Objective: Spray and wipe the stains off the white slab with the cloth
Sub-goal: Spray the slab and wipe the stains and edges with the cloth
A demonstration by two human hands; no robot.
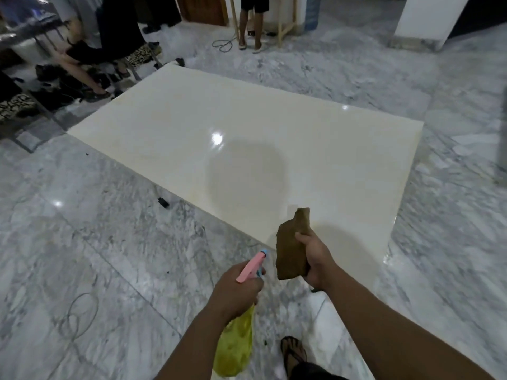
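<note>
Firmly gripped: spray bottle; cloth

You're standing in an indoor hall or home: grey marble floor, wooden door, shoes piled by seated people, cables trailing.
</note>
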